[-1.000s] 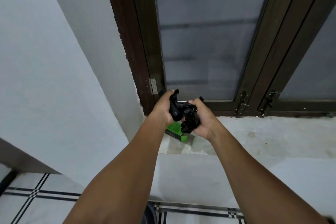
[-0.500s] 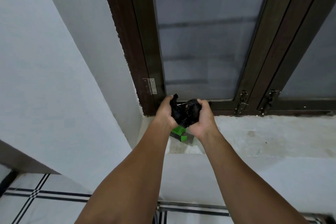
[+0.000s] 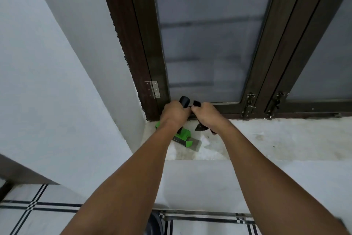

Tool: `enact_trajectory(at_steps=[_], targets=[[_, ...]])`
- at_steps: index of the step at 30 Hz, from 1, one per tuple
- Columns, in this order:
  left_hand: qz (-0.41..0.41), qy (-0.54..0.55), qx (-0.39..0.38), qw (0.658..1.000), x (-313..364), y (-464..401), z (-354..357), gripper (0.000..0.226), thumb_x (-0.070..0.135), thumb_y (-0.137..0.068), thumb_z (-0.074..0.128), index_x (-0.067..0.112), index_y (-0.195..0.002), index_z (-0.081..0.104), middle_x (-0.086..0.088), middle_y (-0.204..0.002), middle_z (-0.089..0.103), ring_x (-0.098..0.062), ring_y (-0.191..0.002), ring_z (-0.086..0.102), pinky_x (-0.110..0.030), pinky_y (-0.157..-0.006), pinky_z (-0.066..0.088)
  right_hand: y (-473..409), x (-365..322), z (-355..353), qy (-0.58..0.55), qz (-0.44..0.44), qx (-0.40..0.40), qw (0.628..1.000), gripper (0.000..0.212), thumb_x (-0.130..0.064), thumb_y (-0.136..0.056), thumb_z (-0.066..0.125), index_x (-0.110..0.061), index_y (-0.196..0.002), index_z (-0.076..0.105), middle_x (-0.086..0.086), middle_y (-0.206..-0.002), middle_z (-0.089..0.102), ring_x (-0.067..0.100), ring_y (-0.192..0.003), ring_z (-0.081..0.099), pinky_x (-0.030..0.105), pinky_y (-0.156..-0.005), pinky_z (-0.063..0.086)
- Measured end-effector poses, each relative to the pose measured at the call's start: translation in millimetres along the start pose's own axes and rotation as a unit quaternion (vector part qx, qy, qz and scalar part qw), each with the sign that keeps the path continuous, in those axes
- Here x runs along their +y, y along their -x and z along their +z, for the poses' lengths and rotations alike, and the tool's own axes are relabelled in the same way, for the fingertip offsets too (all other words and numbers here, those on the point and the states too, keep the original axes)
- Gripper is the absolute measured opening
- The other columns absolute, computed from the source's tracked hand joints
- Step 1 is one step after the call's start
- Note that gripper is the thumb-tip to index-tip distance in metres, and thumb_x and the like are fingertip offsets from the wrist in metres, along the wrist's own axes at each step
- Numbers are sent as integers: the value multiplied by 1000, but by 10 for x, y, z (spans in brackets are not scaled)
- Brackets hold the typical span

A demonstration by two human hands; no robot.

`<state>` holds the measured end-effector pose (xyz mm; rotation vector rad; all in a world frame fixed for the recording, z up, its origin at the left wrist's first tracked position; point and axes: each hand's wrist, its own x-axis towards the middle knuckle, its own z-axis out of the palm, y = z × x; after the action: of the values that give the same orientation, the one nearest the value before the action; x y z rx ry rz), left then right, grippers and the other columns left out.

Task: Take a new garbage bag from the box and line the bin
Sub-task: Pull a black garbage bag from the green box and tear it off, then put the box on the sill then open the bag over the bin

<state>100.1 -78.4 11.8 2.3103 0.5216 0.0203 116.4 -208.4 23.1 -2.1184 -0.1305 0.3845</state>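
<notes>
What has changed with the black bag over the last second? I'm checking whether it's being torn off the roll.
The crumpled black plastic has parted: the left hand now grips a rolled end, while the right hand holds a separate piece whose loose corners hang below it. Both hands stay closed, knuckles nearly touching. The green box lies unmoved on the ledge. Whether the tear is complete is hidden.

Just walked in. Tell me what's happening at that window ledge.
A person is working a black garbage bag with both bare hands above the ledge, in front of the window. The left hand grips what looks like a rolled end, which sticks up above the fist. The right hand holds the rest, with loose plastic hanging below it. The green box lies open on the ledge beneath the hands. Only a dark curved edge at the bottom of the view might be the bin; it is not lined yet.
</notes>
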Motion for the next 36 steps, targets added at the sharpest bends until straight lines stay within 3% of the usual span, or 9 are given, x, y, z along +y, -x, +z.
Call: enact_trajectory(at_steps=[4, 10, 13, 17, 24, 28, 31, 34, 36], targets=[[3, -82, 40, 996, -220, -48, -179, 29, 39, -92, 62, 12, -102, 63, -10, -95, 64, -31, -84, 63, -34, -73, 52, -58, 245, -208, 61, 11, 49, 997, 33, -35, -97, 52, -15, -70, 54, 5, -65, 56, 25, -63, 57, 33, -63, 41], [-69, 114, 21, 991, -314, -62, -39, 65, 60, -86, 66, 3, -118, 66, -10, -113, 66, -30, -101, 62, -33, -80, 47, -31, 284, -191, -49, 78, -36, 995, 36, -47, -92, 60, -14, -107, 62, 8, -98, 67, 26, -89, 65, 38, -81, 49], [-107, 201, -4, 974, -261, -47, -26, 54, 59, -87, 57, 9, -104, 68, -10, -114, 68, -28, -99, 63, -38, -81, 47, -9, 280, -269, -14, 77, -53, 996, 14, -20, -88, 61, -9, -97, 64, 12, -92, 63, 23, -76, 59, 29, -64, 44], [-99, 237, -44, 965, -253, -28, -21, 40, 49, -89, 53, 13, -99, 66, -12, -102, 68, -30, -94, 65, -37, -75, 46, -43, 444, -349, 21, 60, -43, 997, 21, 3, -94, 57, -6, -108, 70, 15, -97, 69, 18, -72, 64, 19, -52, 50], [-25, 280, -12, 959, -299, -28, 103, 40, 47, -89, 72, 15, -112, 63, -4, -104, 67, -21, -95, 66, -33, -77, 51, -118, 659, -400, 240, 45, 17, 970, 35, -13, -90, 70, -20, -112, 45, 7, -108, 62, 27, -98, 60, 43, -88, 51], [-24, 331, -17, 943, -251, -16, 106, 41, 40, -83, 81, 15, -111, 65, -5, -103, 70, -20, -93, 68, -30, -72, 53, -150, 642, -361, 332, -6, 84, 939, 53, -26, -80, 78, -26, -127, 54, 3, -124, 59, 28, -121, 52, 46, -107, 36], [-36, 383, -31, 922, -206, -9, 111, 40, 34, -83, 82, 14, -112, 65, -7, -106, 72, -22, -95, 70, -33, -74, 58, -145, 557, -266, 318, -107, 155, 929, 49, -24, -79, 73, -21, -127, 60, 6, -121, 61, 30, -120, 51, 45, -114, 33], [-54, 431, -51, 899, -153, 17, 103, 39, 29, -84, 81, 15, -117, 65, -6, -107, 75, -20, -93, 72, -26, -61, 56, -99, 434, -164, 251, -202, 248, 914, 26, -14, -80, 64, -12, -106, 69, 7, -105, 66, 29, -105, 57, 44, -105, 43], [-59, 442, -56, 893, -143, 31, 93, 36, 28, -84, 81, 18, -114, 65, -5, -104, 76, -18, -89, 73, -24, -58, 55, -49, 346, -94, 134, -201, 246, 939, 14, -14, -88, 60, -11, -98, 69, 3, -97, 68, 24, -96, 60, 42, -88, 52]])
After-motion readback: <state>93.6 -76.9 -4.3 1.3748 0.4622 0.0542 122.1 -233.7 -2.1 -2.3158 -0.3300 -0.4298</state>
